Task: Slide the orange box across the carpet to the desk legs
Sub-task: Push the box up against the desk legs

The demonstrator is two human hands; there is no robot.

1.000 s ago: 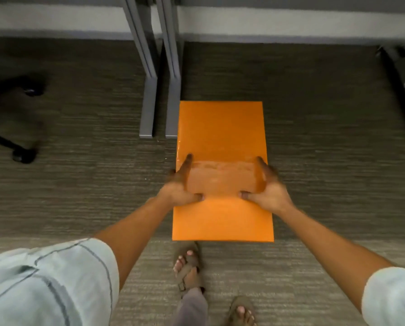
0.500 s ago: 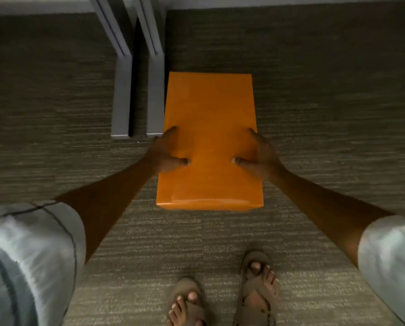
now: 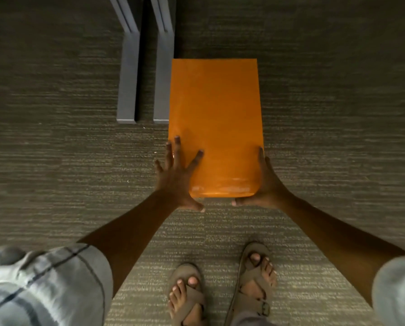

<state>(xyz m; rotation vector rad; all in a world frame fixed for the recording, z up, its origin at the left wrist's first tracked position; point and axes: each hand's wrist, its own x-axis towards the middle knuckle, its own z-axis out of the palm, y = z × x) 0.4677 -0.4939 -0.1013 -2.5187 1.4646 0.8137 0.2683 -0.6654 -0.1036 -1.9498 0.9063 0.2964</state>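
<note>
The orange box [image 3: 214, 118] lies flat on the grey carpet [image 3: 326, 118], long side pointing away from me. Its far left edge sits right beside the nearer of two grey desk legs [image 3: 162, 78]; the other leg [image 3: 127, 78] runs parallel further left. My left hand [image 3: 178, 182] wraps the box's near left corner, fingers spread over the top and side, thumb on the near face. My right hand [image 3: 266, 184] cups the near right corner, fingers along the right side, thumb on the near face.
My two feet in brown sandals [image 3: 188, 295] [image 3: 255, 278] stand on the carpet just behind the box. Light sleeves fill the bottom corners. Bare carpet stretches to the right of the box and to the left of the desk legs.
The box has slid away from me, alongside the desk legs. Both hands have slipped back from its middle sides to its near corners, and my feet have stepped forward.
</note>
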